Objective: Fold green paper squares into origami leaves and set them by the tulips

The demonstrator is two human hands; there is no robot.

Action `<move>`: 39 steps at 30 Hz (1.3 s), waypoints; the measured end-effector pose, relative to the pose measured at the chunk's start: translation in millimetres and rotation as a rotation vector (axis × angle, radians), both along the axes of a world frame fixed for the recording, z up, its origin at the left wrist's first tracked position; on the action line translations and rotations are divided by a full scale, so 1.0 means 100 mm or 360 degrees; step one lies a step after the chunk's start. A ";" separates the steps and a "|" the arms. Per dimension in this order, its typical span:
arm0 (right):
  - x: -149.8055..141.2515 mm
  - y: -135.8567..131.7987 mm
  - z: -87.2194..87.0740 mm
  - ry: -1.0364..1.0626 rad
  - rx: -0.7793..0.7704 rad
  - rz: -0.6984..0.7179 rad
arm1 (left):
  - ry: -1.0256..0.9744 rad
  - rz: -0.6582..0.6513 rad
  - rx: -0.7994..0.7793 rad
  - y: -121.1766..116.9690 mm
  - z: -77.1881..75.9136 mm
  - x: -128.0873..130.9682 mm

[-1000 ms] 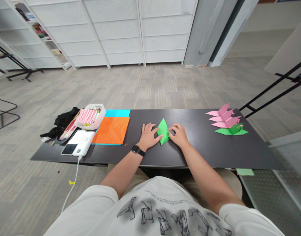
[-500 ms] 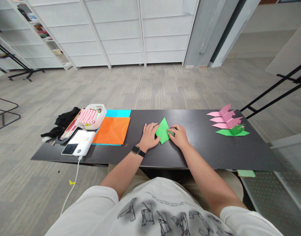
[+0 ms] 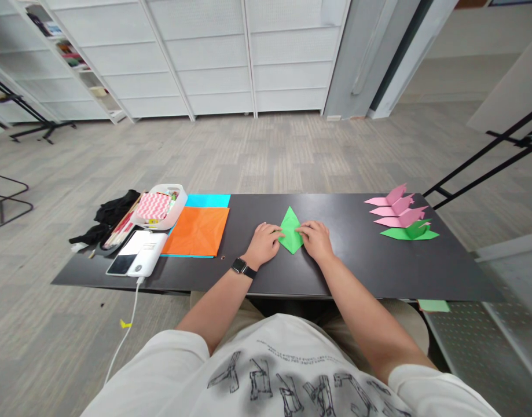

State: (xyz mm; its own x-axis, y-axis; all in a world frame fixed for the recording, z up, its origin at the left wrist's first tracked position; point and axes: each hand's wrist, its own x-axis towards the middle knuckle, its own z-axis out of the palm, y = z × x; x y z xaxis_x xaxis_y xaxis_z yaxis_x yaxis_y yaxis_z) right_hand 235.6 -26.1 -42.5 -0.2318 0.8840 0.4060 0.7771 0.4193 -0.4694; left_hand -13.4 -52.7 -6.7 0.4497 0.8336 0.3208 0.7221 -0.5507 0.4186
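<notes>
A green folded paper [image 3: 291, 233], kite-shaped with its long point toward the far edge, lies on the dark table [image 3: 257, 275] in front of me. My left hand [image 3: 264, 244] is at its left corner, fingertips closed on that edge. On the opposite side my right hand [image 3: 316, 237] pinches the right edge between thumb and fingers. The middle of the paper shows between both hands.
Pink paper cranes [image 3: 398, 217] and a green paper crane [image 3: 411, 231] stand at the right. To the left are orange paper [image 3: 198, 231] over blue paper [image 3: 209, 200], a white plastic basket [image 3: 179, 211], a white power bank [image 3: 150, 255] with a cable, and black cloth [image 3: 116, 208].
My left fingers have drawn back from the paper's surface to its left edge, uncovering more of it. My right fingers have shifted slightly at the right edge.
</notes>
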 end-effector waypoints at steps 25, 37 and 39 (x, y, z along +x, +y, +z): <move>-0.01 -0.09 0.13 0.0007 -0.0056 0.0218 | -0.0026 0.0214 -0.0027 -0.01 0.00 -0.02; 0.01 -0.04 0.10 0.0171 -0.0118 0.0092 | -0.0024 0.0201 -0.0039 -0.02 0.01 -0.01; 0.02 -0.03 0.09 0.0227 -0.0132 0.0085 | -0.0040 0.0194 -0.0031 -0.02 0.01 0.00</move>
State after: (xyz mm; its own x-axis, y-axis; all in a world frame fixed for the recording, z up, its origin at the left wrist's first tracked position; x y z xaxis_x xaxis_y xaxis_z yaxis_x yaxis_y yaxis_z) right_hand 237.6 -28.8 -33.1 -0.2244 0.9039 0.3643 0.6780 0.4133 -0.6079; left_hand -13.8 -55.1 -5.3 0.3366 0.8878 0.3140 0.7723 -0.4510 0.4473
